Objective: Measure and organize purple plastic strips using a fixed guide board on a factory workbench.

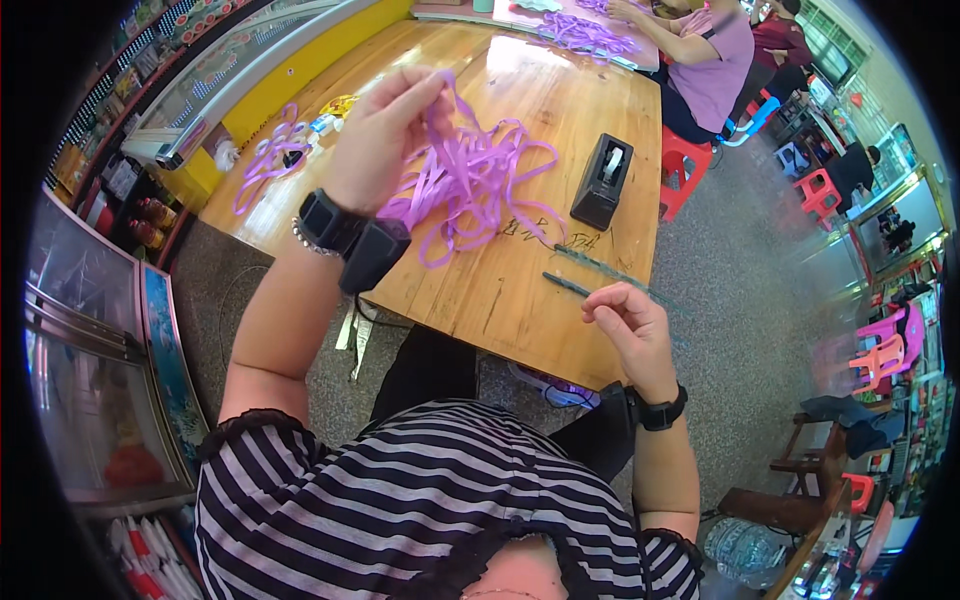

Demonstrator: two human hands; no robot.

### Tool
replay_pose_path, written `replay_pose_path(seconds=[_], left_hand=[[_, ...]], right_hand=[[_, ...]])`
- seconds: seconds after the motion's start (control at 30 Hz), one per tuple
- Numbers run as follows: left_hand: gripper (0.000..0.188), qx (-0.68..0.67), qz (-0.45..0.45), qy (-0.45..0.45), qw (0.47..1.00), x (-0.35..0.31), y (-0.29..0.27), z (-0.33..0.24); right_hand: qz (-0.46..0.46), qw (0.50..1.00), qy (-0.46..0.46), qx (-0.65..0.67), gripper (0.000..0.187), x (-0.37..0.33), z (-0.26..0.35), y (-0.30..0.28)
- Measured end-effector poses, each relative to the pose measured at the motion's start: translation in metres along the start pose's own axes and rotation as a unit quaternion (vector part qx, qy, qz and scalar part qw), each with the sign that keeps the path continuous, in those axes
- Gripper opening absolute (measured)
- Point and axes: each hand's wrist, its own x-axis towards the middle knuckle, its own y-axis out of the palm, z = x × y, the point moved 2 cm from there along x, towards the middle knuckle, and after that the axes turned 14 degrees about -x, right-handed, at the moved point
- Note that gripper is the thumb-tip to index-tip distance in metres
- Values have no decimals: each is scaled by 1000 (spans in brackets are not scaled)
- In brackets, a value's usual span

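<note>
My left hand [395, 130] is raised over the wooden table, its fingers closed on a strand of purple ribbon [447, 125]. Below it, a loose tangled heap of the same ribbon [470, 190] spreads over the tabletop. At the table's right edge, my right hand [630, 325] is pinched on the end of a short dark stick [566, 284]. Just beyond lies a thin greenish strip or stem [600, 264], partly blurred. A black tape dispenser [602, 180] with a roll of clear tape stands farther back on the right.
More purple ribbon [270, 160] and small items lie at the wooden table's [440, 300] left side. A person in a pink top [710, 60] works at another table with a ribbon pile [590, 35]. Red stools [683, 170] stand along the right; a glass-fronted cabinet [90, 390] is at left.
</note>
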Motion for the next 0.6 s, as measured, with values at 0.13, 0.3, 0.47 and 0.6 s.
replay_pose_path(seconds=[0.13,0.3,0.47,0.6], left_hand=[[23,143,37,109,983,30,13,-29],[20,-63,116,-66,989,56,40,-39],[21,165,324,-90,927,28,73,-31],[11,243,477,-55,843,-25,97,-3]], right_hand=[[-13,1000,-12,-6,10,-4,17,-8],[-17,1000,-1,-1,16,-5,17,-10],[-95,994,-27,45,28,10,44,6],[-61,993,-67,80,27,30,70,27]])
